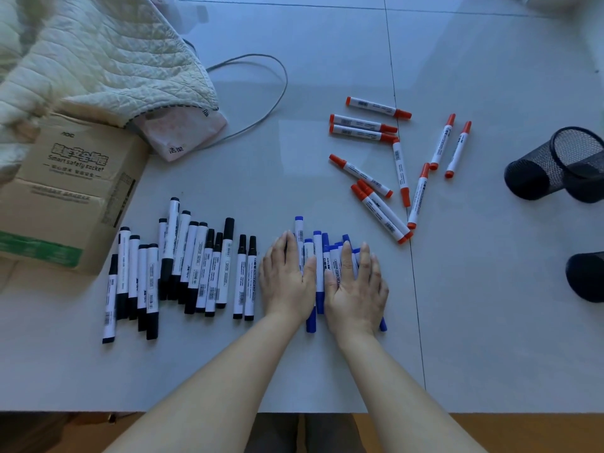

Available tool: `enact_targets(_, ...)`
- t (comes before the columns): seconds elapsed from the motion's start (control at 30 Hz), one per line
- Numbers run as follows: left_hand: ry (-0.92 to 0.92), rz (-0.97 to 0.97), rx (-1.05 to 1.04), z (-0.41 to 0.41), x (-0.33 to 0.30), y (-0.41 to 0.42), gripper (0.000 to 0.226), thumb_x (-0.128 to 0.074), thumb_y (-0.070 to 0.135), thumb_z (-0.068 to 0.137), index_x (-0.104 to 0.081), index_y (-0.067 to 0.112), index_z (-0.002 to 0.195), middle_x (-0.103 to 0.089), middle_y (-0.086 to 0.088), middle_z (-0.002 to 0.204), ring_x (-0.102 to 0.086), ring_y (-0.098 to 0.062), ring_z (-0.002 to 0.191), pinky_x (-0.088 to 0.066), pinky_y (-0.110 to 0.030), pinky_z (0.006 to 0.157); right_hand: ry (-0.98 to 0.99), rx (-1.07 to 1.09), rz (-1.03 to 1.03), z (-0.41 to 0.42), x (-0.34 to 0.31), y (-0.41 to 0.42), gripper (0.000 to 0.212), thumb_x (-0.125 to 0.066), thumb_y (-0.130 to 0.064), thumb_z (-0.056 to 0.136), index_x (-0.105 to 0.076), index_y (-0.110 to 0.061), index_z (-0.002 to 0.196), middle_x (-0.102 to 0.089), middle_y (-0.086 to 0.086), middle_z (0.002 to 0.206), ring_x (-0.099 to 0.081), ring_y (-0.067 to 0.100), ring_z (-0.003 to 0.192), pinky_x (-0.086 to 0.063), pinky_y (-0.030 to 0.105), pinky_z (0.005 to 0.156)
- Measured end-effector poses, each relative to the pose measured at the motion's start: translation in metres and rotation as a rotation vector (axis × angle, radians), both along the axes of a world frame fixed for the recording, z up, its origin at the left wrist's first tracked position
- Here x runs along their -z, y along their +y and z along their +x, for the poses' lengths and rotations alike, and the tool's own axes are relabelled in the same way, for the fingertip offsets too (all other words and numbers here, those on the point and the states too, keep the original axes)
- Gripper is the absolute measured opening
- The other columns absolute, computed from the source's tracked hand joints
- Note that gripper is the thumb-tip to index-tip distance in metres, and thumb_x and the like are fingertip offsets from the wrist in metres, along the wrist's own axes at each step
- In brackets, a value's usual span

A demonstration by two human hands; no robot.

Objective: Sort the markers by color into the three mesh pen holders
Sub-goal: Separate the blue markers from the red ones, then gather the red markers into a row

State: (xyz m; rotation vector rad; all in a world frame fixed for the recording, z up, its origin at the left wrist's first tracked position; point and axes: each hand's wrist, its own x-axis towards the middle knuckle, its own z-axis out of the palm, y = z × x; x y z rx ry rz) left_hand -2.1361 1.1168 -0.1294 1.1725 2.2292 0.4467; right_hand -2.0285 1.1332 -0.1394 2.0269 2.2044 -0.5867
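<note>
Blue markers point(319, 273) lie bunched together near the middle of the counter's point(490, 322) near edge, most of them pointing away from the person, and both hands press on the bunch from either side. The left hand point(287, 277) lies flat, fingers straight and close together, on the left flank of the bunch; the right hand point(358, 284) lies flat in the same way on the right flank, covering several barrels. Neither hand is curled round anything. Blue caps stick out past the fingertips on the far side and past the wrists on the near side.

Just left of the left hand, black markers point(183, 269) lie in a rough row, side by side and partly overlapping, reaching toward the counter's left edge. Well apart from the hands, toward the far right, red markers point(389, 165) lie scattered at many angles, some crossing or touching each other.

At the counter's right edge, two black mesh pen holders point(555, 165) lie on their sides, close against each other, the open mouth of one facing the camera. A third mesh holder point(586, 276) shows partly at the right edge, nearer the person.

On the left side of the counter sits a cardboard box point(65, 197) with printed lettering, and a pale quilted cloth point(98, 57) hangs over its far part. A grey cable point(274, 93) loops on the counter beyond the cloth.
</note>
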Motion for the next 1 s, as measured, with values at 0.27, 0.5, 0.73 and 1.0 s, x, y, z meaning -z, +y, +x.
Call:
enact_targets(0.27,-0.025,0.086,0.001,-0.016,-0.031,0.040,0.053,-0.041,0.035,0.094,-0.029,0.018,0.143,-0.031,-0.002,0.144,-0.025,-0.018,0.132,-0.027,-0.033,0.107,0.159,0.048,0.161,0.019,-0.035,0.040,0.048,-0.050,-0.028,0.088,-0.041,-0.017,0.134,-0.036,0.007,0.143,-0.033,0.025,0.129,-0.032,0.039,0.101)
enact_targets(0.5,0.127,0.059,0.306,-0.015,-0.049,0.107,0.042,-0.048,0.025,0.090,-0.046,0.021,0.132,-0.045,-0.001,0.132,-0.035,-0.020,0.123,-0.039,-0.036,0.095,0.114,0.026,0.205,0.066,-0.048,0.114,0.043,-0.050,-0.014,0.083,-0.049,-0.011,0.126,-0.050,0.010,0.126,-0.041,0.030,0.113,-0.034,0.037,0.088)
enact_targets(0.73,0.300,0.115,0.754,0.016,-0.034,0.149,0.047,-0.053,0.048,0.087,-0.048,0.030,0.131,-0.047,0.003,0.128,-0.035,-0.020,0.121,-0.037,-0.035,0.098,0.215,0.048,0.125,0.079,-0.038,0.177,0.033,-0.044,-0.014,0.090,-0.052,-0.011,0.122,-0.054,0.013,0.119,-0.047,0.031,0.110,-0.038,0.036,0.083)
enact_targets(1.0,0.428,0.087,0.964,0.023,-0.019,0.161,0.048,-0.056,0.055,0.081,-0.049,0.034,0.124,-0.042,0.003,0.124,-0.033,-0.020,0.118,-0.027,-0.032,0.098,0.188,0.091,0.001,0.063,-0.025,0.224,0.022,-0.051,-0.021,0.087,-0.044,-0.011,0.105,-0.058,0.010,0.108,-0.054,0.033,0.089,-0.033,0.032,0.065)
